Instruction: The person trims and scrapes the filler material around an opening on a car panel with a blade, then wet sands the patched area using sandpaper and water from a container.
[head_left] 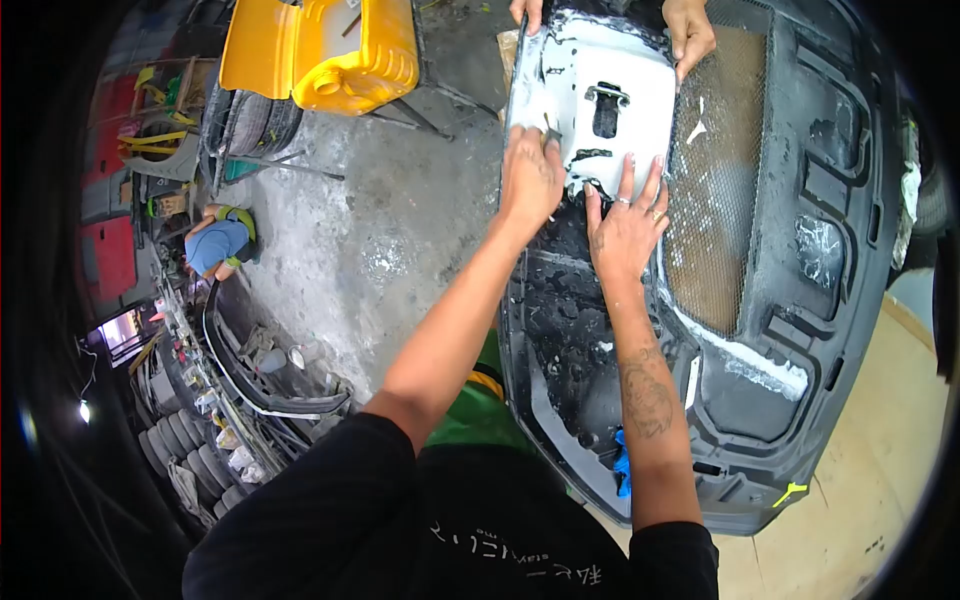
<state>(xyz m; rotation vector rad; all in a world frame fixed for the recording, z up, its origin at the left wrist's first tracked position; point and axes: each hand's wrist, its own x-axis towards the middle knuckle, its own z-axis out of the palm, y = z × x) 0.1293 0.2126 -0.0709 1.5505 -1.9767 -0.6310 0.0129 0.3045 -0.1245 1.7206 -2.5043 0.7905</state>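
Observation:
A white moulded panel [640, 90] with a dark slotted opening lies on a large black vehicle panel [570, 340], which looks like the inside of a hood. My left hand [533, 178] is closed at the white piece's left edge, around a small thin tool [552, 131] whose dark tip shows by the fingertips; its exact kind is unclear. My right hand [630, 225] lies with fingers spread on the lower edge of the white panel, beside a jagged black gap. Another person's hands [688, 38] rest on the panel's far end.
Metal mesh [705, 180] fills an opening in the black panel. A cut-open yellow jerrycan [390, 60] sits on a metal stand at upper left, near tyres. A person in a blue top [215, 245] crouches at left by a curved bumper [250, 400]. Something blue [623, 465] lies under my right forearm.

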